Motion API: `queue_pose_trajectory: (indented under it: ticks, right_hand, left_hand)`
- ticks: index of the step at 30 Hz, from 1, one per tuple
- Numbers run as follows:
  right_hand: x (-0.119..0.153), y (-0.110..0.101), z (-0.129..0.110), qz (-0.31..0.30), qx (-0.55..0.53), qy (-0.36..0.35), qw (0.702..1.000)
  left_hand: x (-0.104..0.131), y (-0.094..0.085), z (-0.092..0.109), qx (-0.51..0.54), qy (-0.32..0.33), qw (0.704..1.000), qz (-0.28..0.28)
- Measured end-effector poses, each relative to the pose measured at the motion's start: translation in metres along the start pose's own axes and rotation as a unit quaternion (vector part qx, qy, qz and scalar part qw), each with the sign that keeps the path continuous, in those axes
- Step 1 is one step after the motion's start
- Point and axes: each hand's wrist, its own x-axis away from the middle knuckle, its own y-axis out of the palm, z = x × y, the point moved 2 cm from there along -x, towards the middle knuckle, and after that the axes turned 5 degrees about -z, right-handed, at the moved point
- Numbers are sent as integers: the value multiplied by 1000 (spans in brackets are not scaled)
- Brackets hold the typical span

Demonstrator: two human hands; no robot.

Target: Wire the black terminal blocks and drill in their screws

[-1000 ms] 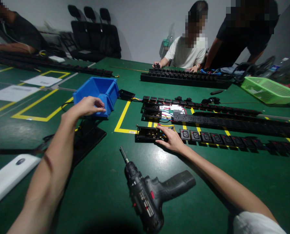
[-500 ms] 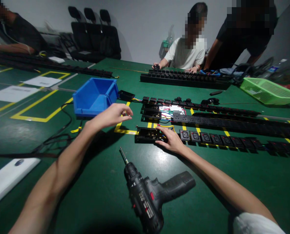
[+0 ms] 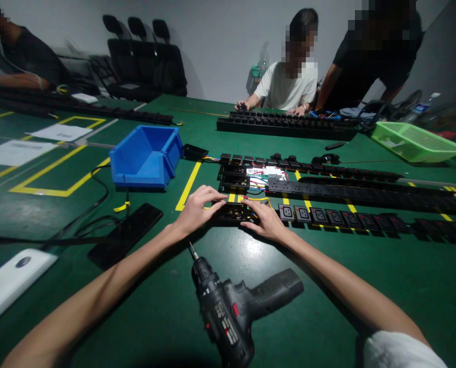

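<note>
My left hand (image 3: pixel 198 208) lies over the open left end of a long black power strip (image 3: pixel 350 221) on the green table, fingers curled onto the housing's far rim. Whether something small sits between its fingertips is too small to tell. My right hand (image 3: pixel 264 220) presses on the same open section (image 3: pixel 233 210) from the right, beside coloured wires (image 3: pixel 259 180). A black cordless drill (image 3: pixel 228 312) lies on its side just in front of both hands, bit pointing toward my left wrist.
A blue bin (image 3: pixel 145 158) stands at the left behind a black flat plate (image 3: pixel 126 234) and cables. More black strips (image 3: pixel 339 179) lie beyond. A green basket (image 3: pixel 417 143) is at far right. Two people work at the far edge, another at the far left.
My left hand came away from the blue bin, swung right with fingers pinched, and landed on the open end of the strip. My right hand stayed where it was.
</note>
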Motion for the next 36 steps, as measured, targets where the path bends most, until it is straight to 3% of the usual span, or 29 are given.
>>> queue_pose_trajectory:
  ticks: [3, 7, 12, 20, 25, 28, 31, 36]
  right_hand:
    - [0, 0, 1, -2, 4, 6, 1000]
    - [0, 1, 1, 0, 4, -3, 1000]
    - [0, 2, 2, 3, 4, -6, 1000]
    - [0, 1, 2, 0, 5, -7, 1000]
    - [0, 2, 2, -3, 9, 1, 1000]
    - [0, 2, 2, -4, 12, 1, 1000]
    - [0, 2, 2, -8, 18, 4, 1000]
    - [0, 1, 1, -10, 14, 2, 1000]
  left_hand:
    - [16, 3, -10, 72, -88, 991, 70]
    - [26, 9, -24, 179, -149, 970, 75]
    - [27, 14, -34, 217, -157, 961, 64]
    - [30, 10, -31, 175, -158, 970, 54]
    - [29, 14, -52, 324, -220, 918, 63]
    - [30, 15, -60, 353, -240, 903, 50]
    - [30, 15, -60, 347, -233, 908, 28]
    - [29, 13, -57, 295, -201, 933, 52]
